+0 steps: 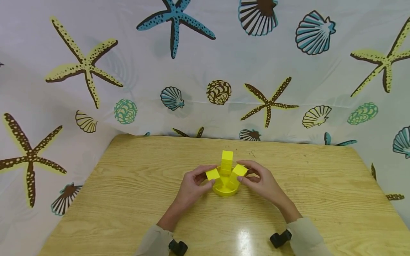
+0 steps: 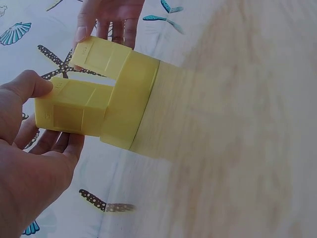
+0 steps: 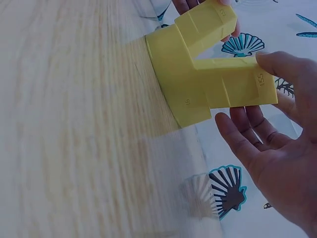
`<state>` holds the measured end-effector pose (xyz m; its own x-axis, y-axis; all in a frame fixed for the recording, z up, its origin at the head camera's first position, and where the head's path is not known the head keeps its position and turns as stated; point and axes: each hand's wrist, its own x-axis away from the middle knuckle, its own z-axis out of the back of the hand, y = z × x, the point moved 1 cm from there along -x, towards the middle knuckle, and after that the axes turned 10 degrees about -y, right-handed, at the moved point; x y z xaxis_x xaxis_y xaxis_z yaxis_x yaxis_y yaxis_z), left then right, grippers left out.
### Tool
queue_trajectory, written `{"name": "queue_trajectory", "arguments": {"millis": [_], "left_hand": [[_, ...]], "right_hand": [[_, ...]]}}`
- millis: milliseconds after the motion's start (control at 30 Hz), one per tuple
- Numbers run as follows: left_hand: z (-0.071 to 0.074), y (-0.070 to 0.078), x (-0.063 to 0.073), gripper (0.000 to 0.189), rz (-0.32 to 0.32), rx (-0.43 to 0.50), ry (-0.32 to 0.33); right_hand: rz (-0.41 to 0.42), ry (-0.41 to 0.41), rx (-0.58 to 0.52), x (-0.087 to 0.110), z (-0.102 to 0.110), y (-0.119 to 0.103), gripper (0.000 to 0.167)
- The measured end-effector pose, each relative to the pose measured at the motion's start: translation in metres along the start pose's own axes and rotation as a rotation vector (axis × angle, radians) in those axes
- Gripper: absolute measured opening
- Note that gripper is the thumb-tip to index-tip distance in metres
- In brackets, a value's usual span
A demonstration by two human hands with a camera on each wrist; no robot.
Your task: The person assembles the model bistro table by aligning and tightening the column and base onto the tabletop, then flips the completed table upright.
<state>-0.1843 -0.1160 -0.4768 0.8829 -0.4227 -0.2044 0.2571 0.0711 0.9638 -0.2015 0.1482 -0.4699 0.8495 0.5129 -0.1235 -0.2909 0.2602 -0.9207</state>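
A round yellow base (image 1: 225,192) with a low rim stands on the wooden table. Several square-topped yellow blocks rise from it; three show clearly. My left hand (image 1: 191,184) grips the left block (image 1: 213,174) between thumb and fingers. The right block (image 1: 239,170) is held the same way by my right hand (image 1: 263,180). Untouched at the back stands the tallest-looking block (image 1: 227,156). In the right wrist view, raised digits mark the side of the block (image 3: 242,84) that my right hand holds. The undersides of the blocks are hidden inside the base.
The wooden table (image 1: 128,199) has its far edge against a white cloth (image 1: 198,71) printed with starfish and shells. Cloth also hangs along both sides. Black camera mounts sit on both sleeved wrists.
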Motion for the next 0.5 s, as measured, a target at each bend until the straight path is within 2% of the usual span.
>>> {"name": "queue_trajectory", "arguments": {"millis": [200,500], "left_hand": [[0.0001,-0.0008,0.0001,0.042,-0.004,0.001,-0.002],[0.0004,0.0001,0.0008,0.042,-0.009,0.010,-0.005]], "right_hand": [[-0.033,0.035,0.013,0.0020,0.0008,0.0010,0.048],[0.020,0.012,-0.041,0.0067,0.0044,0.0018,0.051]]}}
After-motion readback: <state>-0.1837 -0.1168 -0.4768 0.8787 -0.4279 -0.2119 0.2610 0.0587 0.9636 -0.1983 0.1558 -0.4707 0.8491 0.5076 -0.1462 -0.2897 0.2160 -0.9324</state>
